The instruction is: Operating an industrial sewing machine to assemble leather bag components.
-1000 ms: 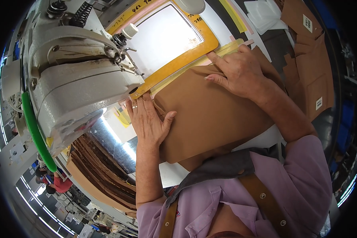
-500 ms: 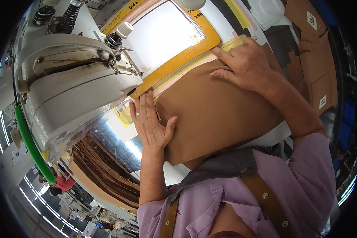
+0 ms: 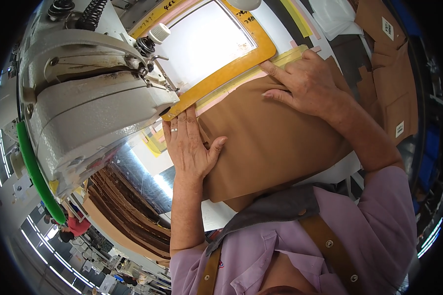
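Note:
A large brown panel, leather or a leather-like sheet [image 3: 275, 140], lies in front of me with its far edge along a strip of yellow and pink tape [image 3: 226, 93]. My left hand [image 3: 188, 145] rests flat at the panel's left edge, fingers stretched toward the corner of a yellow frame [image 3: 216, 79] and thumb over the panel. At the far right part of the edge, my right hand [image 3: 305, 81] presses down, index finger reaching the tape by the frame and thumb extended on the panel. Some of its other fingers are curled.
A grey sewing machine head [image 3: 98, 98] stands at the left, close to my left hand. Below it is a stack of brown pieces [image 3: 125, 211] beside a shiny metal plate [image 3: 140, 172]. More brown pieces [image 3: 398, 93] and clear plastic [image 3: 332, 19] lie at the right.
My left hand's thumb has shifted slightly up and right, and the panel's left edge shows a small fold beside it. The right hand stays nearly in place.

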A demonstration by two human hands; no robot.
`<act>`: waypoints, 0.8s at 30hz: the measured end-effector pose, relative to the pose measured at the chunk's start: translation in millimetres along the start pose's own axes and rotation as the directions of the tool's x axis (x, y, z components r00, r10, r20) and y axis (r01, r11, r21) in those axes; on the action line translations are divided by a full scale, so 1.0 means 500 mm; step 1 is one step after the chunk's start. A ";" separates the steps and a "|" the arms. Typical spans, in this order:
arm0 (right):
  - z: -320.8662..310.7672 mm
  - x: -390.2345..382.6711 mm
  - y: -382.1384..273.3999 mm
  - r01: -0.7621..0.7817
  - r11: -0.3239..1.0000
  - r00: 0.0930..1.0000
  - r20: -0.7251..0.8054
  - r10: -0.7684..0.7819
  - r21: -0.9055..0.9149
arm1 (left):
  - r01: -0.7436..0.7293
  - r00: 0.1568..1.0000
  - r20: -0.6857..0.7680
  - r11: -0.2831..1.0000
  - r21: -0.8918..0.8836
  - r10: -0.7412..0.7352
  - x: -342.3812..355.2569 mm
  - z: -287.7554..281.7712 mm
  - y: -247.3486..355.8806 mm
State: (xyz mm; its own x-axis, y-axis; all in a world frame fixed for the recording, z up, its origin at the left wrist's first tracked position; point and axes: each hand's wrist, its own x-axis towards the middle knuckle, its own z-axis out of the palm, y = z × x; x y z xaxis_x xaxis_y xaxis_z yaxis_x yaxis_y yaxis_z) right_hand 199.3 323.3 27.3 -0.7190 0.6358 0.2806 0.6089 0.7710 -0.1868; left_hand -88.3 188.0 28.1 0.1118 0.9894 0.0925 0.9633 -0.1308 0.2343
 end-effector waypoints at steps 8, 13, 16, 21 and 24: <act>-0.007 0.010 -0.017 -0.008 1.000 0.997 0.075 0.010 -0.029 | 0.071 0.995 0.060 0.995 0.064 -0.075 0.000 -0.003 0.017; -0.011 0.009 -0.011 0.026 0.999 0.998 0.053 -0.024 -0.043 | 0.076 0.995 0.056 0.995 0.066 -0.080 0.000 -0.005 0.016; -0.005 0.004 -0.013 0.026 0.999 0.999 0.042 -0.025 -0.045 | 0.082 0.995 0.051 0.995 0.057 -0.085 0.000 -0.004 0.016; -0.017 0.010 -0.026 -0.005 0.999 0.992 0.124 0.010 -0.034 | 0.108 0.989 0.091 0.993 0.053 -0.113 0.001 -0.007 0.021; -0.025 0.030 -0.055 0.003 0.998 0.987 0.161 0.008 -0.067 | 0.095 0.993 0.070 0.994 0.053 -0.099 0.002 -0.007 0.020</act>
State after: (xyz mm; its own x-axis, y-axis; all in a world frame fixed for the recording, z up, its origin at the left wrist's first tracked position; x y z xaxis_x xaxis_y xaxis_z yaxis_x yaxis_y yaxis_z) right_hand 176.1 311.3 48.2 -0.7584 0.6398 0.1243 0.6282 0.7684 -0.1223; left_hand -79.4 187.5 34.1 0.0328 0.9995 0.0013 0.9811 -0.0324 0.1909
